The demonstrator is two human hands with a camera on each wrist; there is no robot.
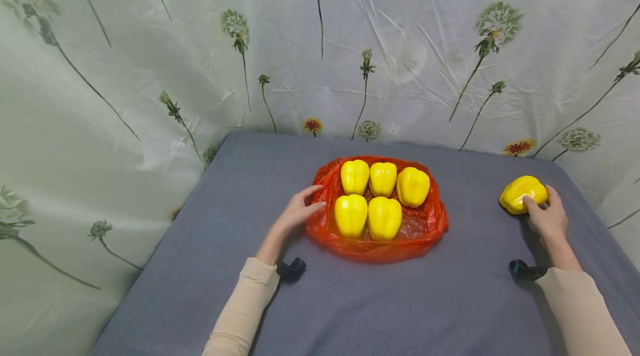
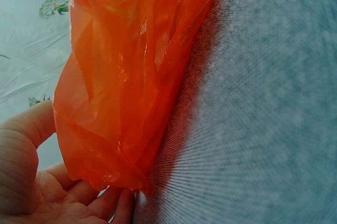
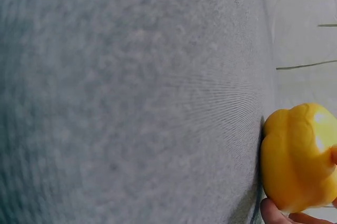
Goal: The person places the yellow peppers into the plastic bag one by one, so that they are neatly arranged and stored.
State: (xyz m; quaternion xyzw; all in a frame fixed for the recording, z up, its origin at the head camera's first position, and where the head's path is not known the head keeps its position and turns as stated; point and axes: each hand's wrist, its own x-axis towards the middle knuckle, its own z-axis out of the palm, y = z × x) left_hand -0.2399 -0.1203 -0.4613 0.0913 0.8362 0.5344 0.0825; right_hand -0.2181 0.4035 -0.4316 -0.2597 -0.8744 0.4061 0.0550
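Several yellow bell peppers (image 1: 351, 216) stand in a rolled-down red plastic bag (image 1: 385, 253), three at the back and two in front. At the bag's left side is my left hand (image 1: 298, 210), fingers straight and spread along the rim. The left wrist view has the thumb (image 2: 31, 121) and fingertips right at the bag's crumpled wall (image 2: 121, 92). Far to the right, my right hand (image 1: 549, 220) grips a lone yellow bell pepper (image 1: 520, 192) that lies on its side, thumb on the near face. The right wrist view shows fingertips (image 3: 271, 211) at this pepper's lower edge.
A grey cloth covers the table (image 1: 220, 217). Behind and to the left hangs a pale curtain (image 1: 280, 23) printed with dandelions. Dark wrist straps (image 1: 292, 269) show below both hands, by the beige sleeves (image 1: 240, 306).
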